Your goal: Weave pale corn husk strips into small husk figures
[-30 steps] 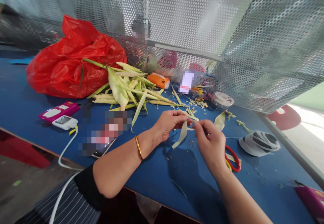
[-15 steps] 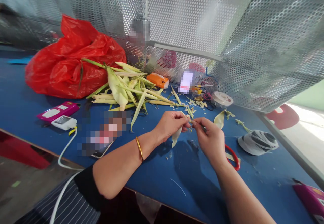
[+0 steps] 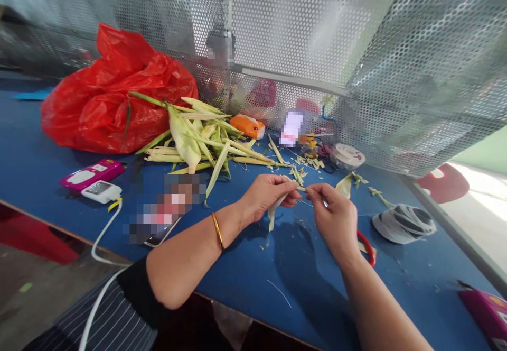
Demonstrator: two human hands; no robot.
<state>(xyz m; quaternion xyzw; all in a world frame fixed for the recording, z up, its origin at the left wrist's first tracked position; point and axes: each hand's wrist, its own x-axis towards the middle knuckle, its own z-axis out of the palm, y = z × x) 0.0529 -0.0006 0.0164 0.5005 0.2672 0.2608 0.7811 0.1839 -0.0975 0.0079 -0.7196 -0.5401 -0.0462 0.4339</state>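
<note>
Over the blue table, my left hand is closed on a pale corn husk, whose loose end hangs below the fingers. A thin yellowish end of the husk spans the short gap to my right hand, and its thumb and forefinger pinch that end. Fine white thread shows near the right fingers and runs off toward a thread spool on the right. A small shiny spot shows inside the right hand; I cannot make out what it is. Behind the right wrist lies a red loop-shaped handle, partly hidden.
A heap of corn husks lies beside a red plastic bag. Near them are an orange packet, a phone, a magenta box and a white corded device. A white roll sits by the perforated metal screen.
My right hand has moved slightly right, away from the left, so more of the yellowish husk end shows between them. My left hand has stayed nearly in place.
</note>
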